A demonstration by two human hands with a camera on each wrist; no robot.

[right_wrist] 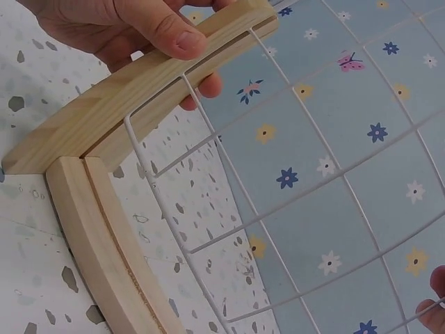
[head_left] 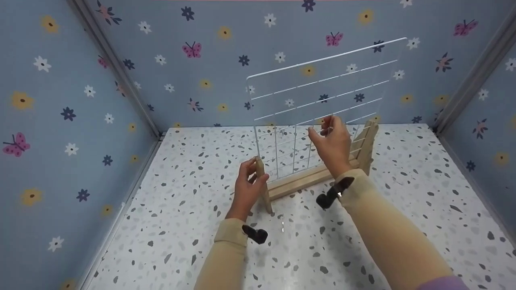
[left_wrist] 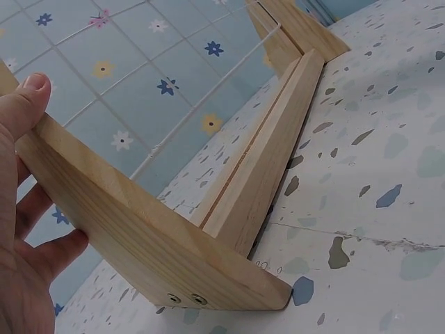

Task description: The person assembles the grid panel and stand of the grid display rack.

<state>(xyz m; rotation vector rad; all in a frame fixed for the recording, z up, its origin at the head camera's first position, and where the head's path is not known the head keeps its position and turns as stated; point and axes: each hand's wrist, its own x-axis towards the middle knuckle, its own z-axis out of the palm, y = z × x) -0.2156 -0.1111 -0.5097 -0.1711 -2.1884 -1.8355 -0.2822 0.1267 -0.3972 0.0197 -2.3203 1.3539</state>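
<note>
A white wire grid panel (head_left: 322, 59) stands upright, leaning back, between two wooden side pieces. My left hand (head_left: 246, 187) grips the left wooden side piece (head_left: 265, 195), thumb on its near face and fingers behind. In the right wrist view the panel's edge lies along the groove of this side piece (right_wrist: 118, 104). Its lower wire (left_wrist: 208, 104) sits above the grooved base rail (left_wrist: 268, 163). My right hand (head_left: 335, 145) pinches a wire in the panel's middle, its fingertips (right_wrist: 432, 316) around it. The right wooden side piece (head_left: 367, 145) stands at the far end.
The wooden stand rests on a white speckled tabletop (head_left: 181, 201). Blue flowered panels (head_left: 225, 52) rise behind and at both sides, with the back wall close beyond the wire grid. Two screw heads (left_wrist: 186, 299) show low on the left side piece.
</note>
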